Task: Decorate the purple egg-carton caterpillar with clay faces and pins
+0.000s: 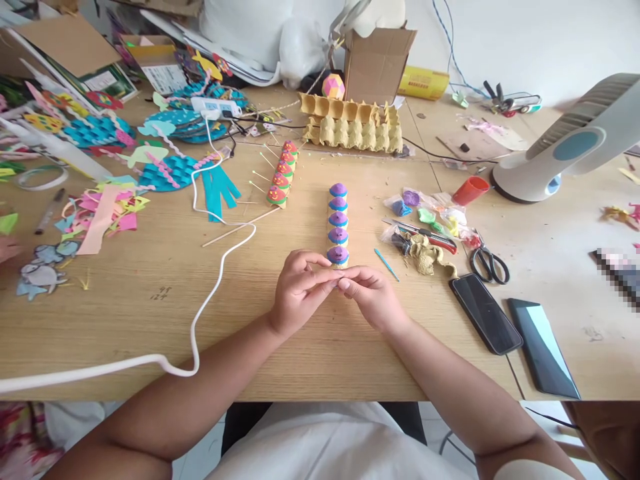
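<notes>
My left hand (pixel 306 283) and my right hand (pixel 369 291) meet fingertip to fingertip above the table, both pinched closed. Whatever lies between the fingertips is too small or hidden to make out. Just beyond them a strip of egg-carton cups (pixel 339 219), coloured purple on top and blue below, points away from me; its near cup carries small dark marks. A second egg-carton strip (pixel 283 175), in red and green with faces and thin pins beside it, lies farther back to the left. A small blue modelling tool (pixel 387 265) rests right of my right hand.
Bags of coloured clay (pixel 427 215), a utility knife (pixel 430 237), scissors (pixel 490 265) and two phones (pixel 486 313) lie to the right, near a white fan (pixel 560 147). A white cable (pixel 220 273) crosses the left side. Egg cartons (pixel 350 127) stand at the back.
</notes>
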`<state>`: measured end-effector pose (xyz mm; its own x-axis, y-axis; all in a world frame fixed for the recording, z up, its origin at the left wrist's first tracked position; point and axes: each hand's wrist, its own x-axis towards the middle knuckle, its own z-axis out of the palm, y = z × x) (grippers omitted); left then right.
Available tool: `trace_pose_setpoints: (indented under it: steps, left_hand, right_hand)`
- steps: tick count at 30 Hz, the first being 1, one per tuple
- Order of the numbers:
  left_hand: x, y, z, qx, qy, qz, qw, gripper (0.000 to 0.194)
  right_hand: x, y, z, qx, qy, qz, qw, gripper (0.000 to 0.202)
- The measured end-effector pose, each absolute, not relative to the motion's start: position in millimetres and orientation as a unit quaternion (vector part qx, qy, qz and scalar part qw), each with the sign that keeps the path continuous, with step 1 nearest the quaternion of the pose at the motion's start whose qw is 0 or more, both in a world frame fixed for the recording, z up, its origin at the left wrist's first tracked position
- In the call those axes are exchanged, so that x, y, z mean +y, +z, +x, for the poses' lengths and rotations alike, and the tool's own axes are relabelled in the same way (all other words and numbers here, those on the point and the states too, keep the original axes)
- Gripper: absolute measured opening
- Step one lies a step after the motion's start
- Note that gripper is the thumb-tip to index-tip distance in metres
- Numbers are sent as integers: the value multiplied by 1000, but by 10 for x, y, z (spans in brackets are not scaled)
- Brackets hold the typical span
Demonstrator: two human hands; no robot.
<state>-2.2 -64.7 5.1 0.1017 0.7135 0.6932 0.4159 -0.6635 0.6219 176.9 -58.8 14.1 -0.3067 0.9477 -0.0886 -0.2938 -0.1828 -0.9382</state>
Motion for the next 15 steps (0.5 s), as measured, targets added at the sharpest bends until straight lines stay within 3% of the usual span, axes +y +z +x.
trace_pose_setpoints:
  steps: [4,10,15]
  left_hand:
    - [-648,52,-21,395,547,723,149,30]
    - [-633,60,-8,433,541,701,165,23]
    - [-630,55,10,424,540,710,156,21]
  right_hand:
    - [-584,140,1791,-417,688,-374,462,30]
    - [-578,119,1841,-464,654,-391,452,55]
    - [-567,150,1802,-443,688,-357,451,34]
